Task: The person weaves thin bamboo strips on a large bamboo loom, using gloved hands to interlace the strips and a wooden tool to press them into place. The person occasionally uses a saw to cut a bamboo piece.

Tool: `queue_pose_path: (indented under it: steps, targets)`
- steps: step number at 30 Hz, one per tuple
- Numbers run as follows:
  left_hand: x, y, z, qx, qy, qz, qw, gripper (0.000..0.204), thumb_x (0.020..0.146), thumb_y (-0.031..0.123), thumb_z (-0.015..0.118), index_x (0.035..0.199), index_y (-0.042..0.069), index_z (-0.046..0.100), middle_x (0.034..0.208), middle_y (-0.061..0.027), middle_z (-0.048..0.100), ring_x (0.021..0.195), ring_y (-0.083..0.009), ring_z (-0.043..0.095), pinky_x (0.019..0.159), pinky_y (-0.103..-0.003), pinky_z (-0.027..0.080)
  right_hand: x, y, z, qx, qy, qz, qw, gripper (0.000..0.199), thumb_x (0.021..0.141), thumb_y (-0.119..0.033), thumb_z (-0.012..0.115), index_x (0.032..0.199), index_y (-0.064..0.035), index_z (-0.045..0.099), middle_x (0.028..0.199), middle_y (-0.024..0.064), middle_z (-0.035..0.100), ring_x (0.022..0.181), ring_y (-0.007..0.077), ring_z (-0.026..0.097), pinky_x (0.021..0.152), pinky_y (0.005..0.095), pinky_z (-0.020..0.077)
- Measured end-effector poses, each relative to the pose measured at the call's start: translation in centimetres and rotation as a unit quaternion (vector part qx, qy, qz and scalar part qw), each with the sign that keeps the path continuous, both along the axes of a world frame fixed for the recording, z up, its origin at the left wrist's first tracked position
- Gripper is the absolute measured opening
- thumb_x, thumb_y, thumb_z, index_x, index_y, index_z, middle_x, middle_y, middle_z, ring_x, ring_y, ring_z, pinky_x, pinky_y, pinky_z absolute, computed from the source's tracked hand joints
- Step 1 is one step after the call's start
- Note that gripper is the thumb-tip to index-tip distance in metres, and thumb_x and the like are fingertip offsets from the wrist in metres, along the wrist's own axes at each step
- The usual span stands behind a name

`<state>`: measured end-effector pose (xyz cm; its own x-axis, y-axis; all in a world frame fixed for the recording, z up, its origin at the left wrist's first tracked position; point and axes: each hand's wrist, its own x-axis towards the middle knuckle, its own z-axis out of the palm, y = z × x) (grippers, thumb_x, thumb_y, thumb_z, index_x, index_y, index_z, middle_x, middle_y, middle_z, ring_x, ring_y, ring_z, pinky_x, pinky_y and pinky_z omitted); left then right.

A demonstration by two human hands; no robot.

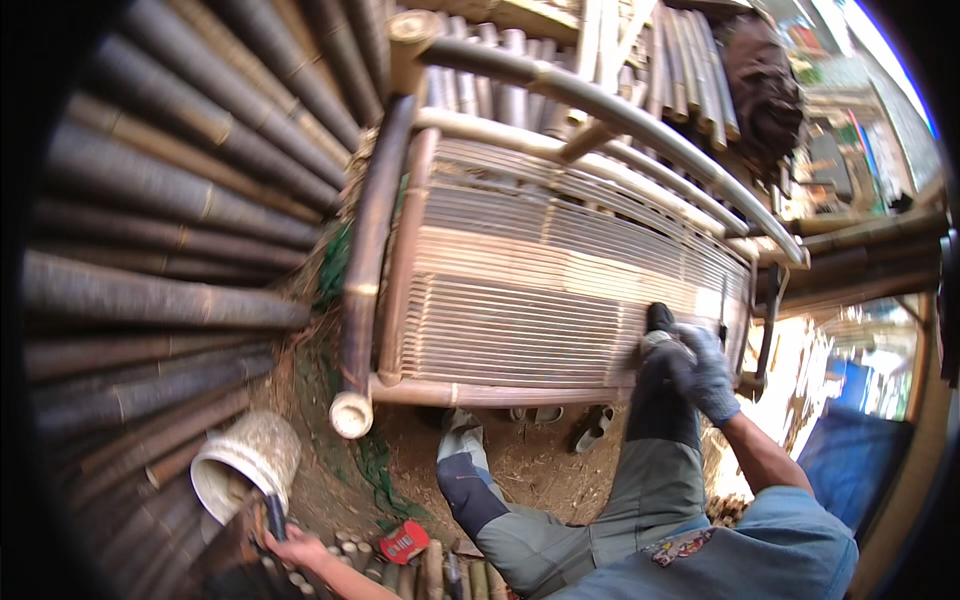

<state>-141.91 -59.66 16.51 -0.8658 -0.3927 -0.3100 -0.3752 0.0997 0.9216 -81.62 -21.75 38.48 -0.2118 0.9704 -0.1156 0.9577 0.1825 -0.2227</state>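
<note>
A bamboo bench [540,270] with a seat of thin slats lies in front of me on dirt ground. My right hand [700,370], in a grey glove, rests on the slats near the bench's right end and is closed around a small dark-topped tool [658,325] pressed against the seat. My left hand [295,548], bare, reaches down at the lower left and grips a dark handle [273,516] beside a white bucket [250,462]. My knees in grey trousers [640,480] are bent just below the bench's front rail.
Thick dark bamboo poles [150,250] are stacked along the left. More poles lean behind the bench [620,60]. A small red tin [404,542] lies by short bamboo offcuts, sandals [590,425] sit under the bench, and a blue sheet [850,460] is at the right.
</note>
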Motion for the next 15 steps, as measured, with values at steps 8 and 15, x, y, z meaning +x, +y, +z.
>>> queue_pose_path:
  steps: [8, 15]
  targets:
    - [18.8, 6.6, 14.0, -0.279, 0.363, -0.525, 0.717, 0.033, 0.104, 0.017, 0.049, 0.131, -0.001, 0.054, 0.122, -0.0201, 0.062, 0.105, -0.0357, 0.065, 0.095, -0.044, 0.052, -16.7, -5.5, 5.2, -0.091, 0.404, 0.307, 0.857, 0.06, 0.082, -0.011, 0.067, 0.139, -0.0076, 0.049, 0.128, 0.0153, 0.055, 0.12, 0.034, 0.053, 0.103, 0.0448, 0.0449]
    - [37.2, 23.1, 22.5, -0.029, 0.287, -0.658, 0.695, 0.045, 0.102, 0.018, 0.043, 0.137, -0.01, 0.045, 0.137, -0.029, 0.05, 0.122, -0.0366, 0.057, 0.101, -0.046, 0.047, -11.4, -3.3, 6.0, 0.019, 0.259, 0.425, 0.867, 0.061, 0.088, -0.013, 0.056, 0.146, -0.0096, 0.038, 0.11, 0.0078, 0.054, 0.098, 0.0252, 0.059, 0.09, 0.0384, 0.0514]
